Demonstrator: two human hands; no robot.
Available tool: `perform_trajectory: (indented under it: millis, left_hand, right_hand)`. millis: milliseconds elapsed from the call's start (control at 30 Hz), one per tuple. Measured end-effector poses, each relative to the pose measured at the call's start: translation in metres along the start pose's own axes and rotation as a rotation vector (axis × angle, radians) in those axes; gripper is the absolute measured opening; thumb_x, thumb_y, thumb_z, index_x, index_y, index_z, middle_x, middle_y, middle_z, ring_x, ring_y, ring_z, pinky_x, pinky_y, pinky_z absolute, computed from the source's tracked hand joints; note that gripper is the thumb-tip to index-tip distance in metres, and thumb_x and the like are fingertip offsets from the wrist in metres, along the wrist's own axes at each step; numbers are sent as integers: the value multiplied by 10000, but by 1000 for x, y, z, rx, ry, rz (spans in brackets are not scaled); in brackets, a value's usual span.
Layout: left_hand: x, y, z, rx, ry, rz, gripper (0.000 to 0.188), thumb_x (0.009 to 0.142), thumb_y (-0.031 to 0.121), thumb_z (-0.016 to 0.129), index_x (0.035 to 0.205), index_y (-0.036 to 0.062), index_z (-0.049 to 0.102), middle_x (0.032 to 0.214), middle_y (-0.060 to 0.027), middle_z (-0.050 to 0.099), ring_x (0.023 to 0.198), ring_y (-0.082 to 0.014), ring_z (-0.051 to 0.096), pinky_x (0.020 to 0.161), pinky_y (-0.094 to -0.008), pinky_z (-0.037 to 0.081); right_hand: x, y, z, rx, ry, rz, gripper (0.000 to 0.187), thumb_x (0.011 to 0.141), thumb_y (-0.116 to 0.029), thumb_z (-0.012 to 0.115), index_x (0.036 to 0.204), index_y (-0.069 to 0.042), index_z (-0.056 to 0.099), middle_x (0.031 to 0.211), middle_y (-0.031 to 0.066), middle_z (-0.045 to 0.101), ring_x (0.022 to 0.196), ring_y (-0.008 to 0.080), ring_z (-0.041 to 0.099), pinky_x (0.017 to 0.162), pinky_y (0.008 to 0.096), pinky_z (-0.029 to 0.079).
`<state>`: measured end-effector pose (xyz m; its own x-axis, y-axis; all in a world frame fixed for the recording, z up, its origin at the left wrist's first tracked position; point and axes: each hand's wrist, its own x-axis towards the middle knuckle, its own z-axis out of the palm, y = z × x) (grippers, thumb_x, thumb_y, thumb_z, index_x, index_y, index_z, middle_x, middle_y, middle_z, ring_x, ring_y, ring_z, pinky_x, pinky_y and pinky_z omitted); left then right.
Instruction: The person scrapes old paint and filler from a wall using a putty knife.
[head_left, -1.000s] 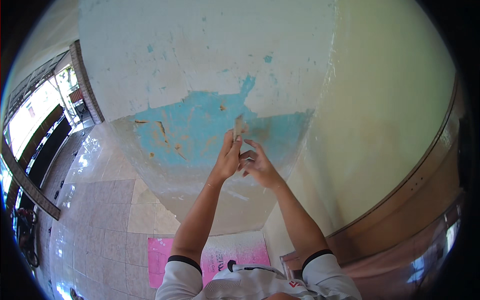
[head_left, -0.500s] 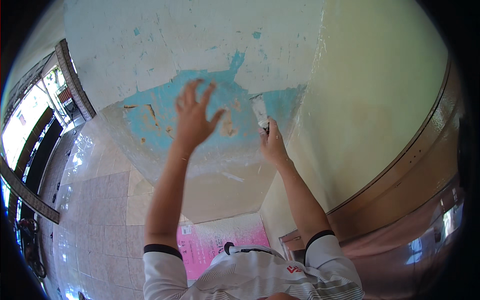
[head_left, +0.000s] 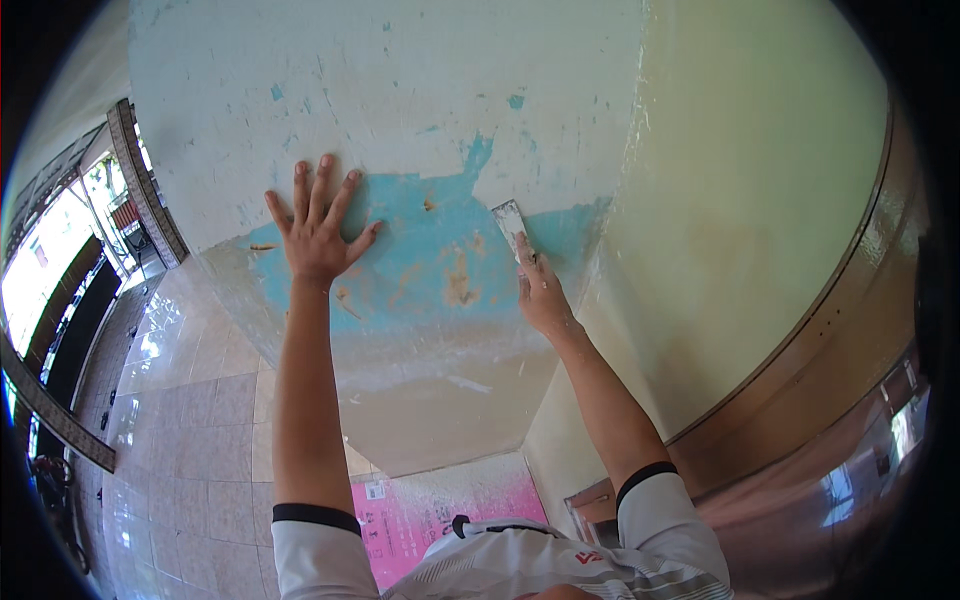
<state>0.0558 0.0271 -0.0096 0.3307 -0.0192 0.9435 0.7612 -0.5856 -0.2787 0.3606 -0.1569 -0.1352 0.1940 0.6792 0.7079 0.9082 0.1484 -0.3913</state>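
My left hand is open, its fingers spread flat against the wall at the left part of a bare blue patch. My right hand is closed round the handle of a putty knife. The knife's pale, smeared blade points up and to the left, at the border between the blue patch and the whitish paint. Brown stains and small gouges mark the blue area between my hands. Most of the knife's handle is hidden in my fingers.
On the right a yellowish-green wall meets the scraped wall at a corner. A pink printed sheet, dusted with pale flakes, lies at the wall's foot. Glossy tiled floor stretches left toward a bright opening. Brown furniture curves along the right.
My left hand has moved left and down, from a blurred reach over the blue patch to lying flat on the wall. The putty knife has tilted slightly further left in my right hand.
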Motion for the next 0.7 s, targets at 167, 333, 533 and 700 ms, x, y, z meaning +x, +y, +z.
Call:
perform_trajectory:
  millis: [167,333,533,700]
  left_hand:
    - [-4,0,1,26,-2,-3,724,857,712,603,1481,355,517,1650,-8,358,1560,-286,234,1241,-625,-17]
    - [-1,3,2,19,19,-15,727,855,706,606,1477,339,523,1649,-11,358,1559,-291,237,1244,-619,-10]
    - [-5,-2,2,43,33,-10,706,863,698,602,1459,324,547,1637,-12,382,1555,-285,248,1251,-601,-3]
    - [-2,3,5,17,51,-23,661,887,685,585,1443,328,562,1630,-12,393,1545,-283,273,1260,-575,8]
  right_hand:
    - [11,-15,-9,26,-42,-9,880,903,109,542,1645,-226,209,1083,224,558,974,409,609,879,457,520]
    - [-6,-4,-2,25,-48,4,801,938,66,539,1632,-218,257,1145,250,570,1005,454,610,893,478,521]
    - [34,-52,-17,90,-20,65,708,985,-22,539,1623,-170,269,1235,296,579,1099,494,588,926,484,509]
    - [10,-27,17,-6,129,-83,745,987,-92,560,1636,-209,214,1166,264,613,969,457,652,809,497,567]
